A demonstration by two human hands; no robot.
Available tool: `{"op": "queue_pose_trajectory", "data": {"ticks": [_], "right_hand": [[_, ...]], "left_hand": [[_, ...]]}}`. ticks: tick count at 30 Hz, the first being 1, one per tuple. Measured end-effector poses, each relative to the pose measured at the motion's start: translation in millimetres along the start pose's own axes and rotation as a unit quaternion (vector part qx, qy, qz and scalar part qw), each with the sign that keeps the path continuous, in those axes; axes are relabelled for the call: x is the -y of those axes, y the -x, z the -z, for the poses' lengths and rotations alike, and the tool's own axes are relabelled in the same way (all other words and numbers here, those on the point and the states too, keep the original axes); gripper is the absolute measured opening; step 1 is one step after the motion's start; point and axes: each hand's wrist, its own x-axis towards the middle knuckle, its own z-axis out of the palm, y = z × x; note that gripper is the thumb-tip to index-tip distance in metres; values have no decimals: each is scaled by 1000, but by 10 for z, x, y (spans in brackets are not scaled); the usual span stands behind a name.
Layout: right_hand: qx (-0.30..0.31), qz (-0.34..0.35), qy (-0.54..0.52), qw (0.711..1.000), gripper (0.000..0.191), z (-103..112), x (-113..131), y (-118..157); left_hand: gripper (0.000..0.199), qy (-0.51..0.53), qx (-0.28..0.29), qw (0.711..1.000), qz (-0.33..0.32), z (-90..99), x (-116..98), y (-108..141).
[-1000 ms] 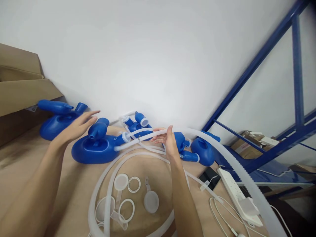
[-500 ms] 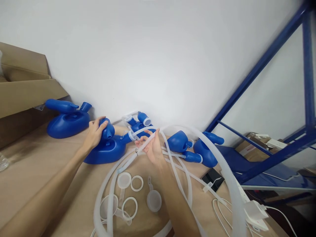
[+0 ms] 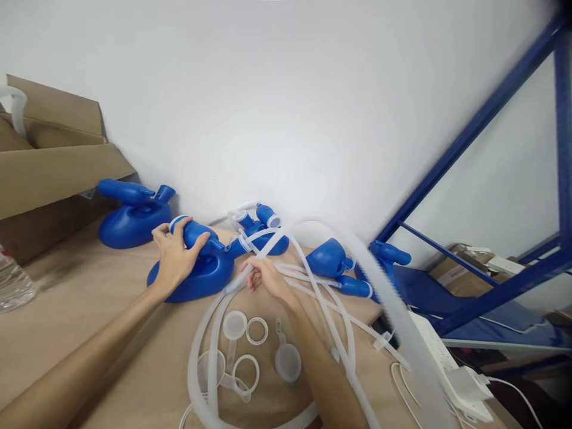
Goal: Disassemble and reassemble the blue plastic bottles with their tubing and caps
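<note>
My left hand (image 3: 175, 253) grips a blue plastic cup (image 3: 200, 233) with a white rim and a narrow spout that points right. Below it, a blue handled jug (image 3: 196, 280) rests on the table, its neck fitted with a white cap and tubing. My right hand (image 3: 263, 277) has its fingers curled around a translucent tube (image 3: 239, 280), just right of the jug. Long loops of this tubing cross the table and rise past my right forearm. Between my arms lie translucent lids (image 3: 288, 362) with straps and white rings (image 3: 257, 331).
More blue jugs stand along the wall: one at left (image 3: 134, 223), one at centre (image 3: 279, 245), others at right (image 3: 327, 258). A cardboard box (image 3: 62, 173) and a clear bottle (image 3: 15, 283) are on the left. A power strip (image 3: 429, 342) and blue shelving (image 3: 465, 137) are on the right.
The blue cup has been turned from nearly end-on to sideways, its spout now toward the right. My right hand has come lower along the tube. The view has shifted slightly.
</note>
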Motion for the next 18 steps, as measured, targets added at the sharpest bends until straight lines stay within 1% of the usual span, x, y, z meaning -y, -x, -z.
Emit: {"op": "queue_pose_trajectory", "data": {"ticks": [1,3,5,6,8,10,14,18], "right_hand": [[-12,18,-18,1000,43,28,65,23],[-30,64,-71,995,41,90,198,82],[-28,97,-120,988,41,135,300,143],[-22,105,-136,985,41,145,331,166],[-14,121,-153,981,42,139,345,187],[-12,144,-163,976,41,118,310,178],[-6,191,-186,964,36,116,205,131],[2,206,-198,958,38,174,135,102]], "left_hand": [[66,-12,-8,1000,-16,16,6,-15],[63,-31,-10,997,-71,68,31,-70],[59,-45,13,991,-126,139,61,-143],[57,-57,33,988,-141,178,74,-177],[57,-91,69,984,-138,247,88,-228],[59,-125,87,980,-128,291,86,-250],[60,-150,84,976,-132,303,63,-244],[59,-163,83,976,-119,289,53,-239]]}}
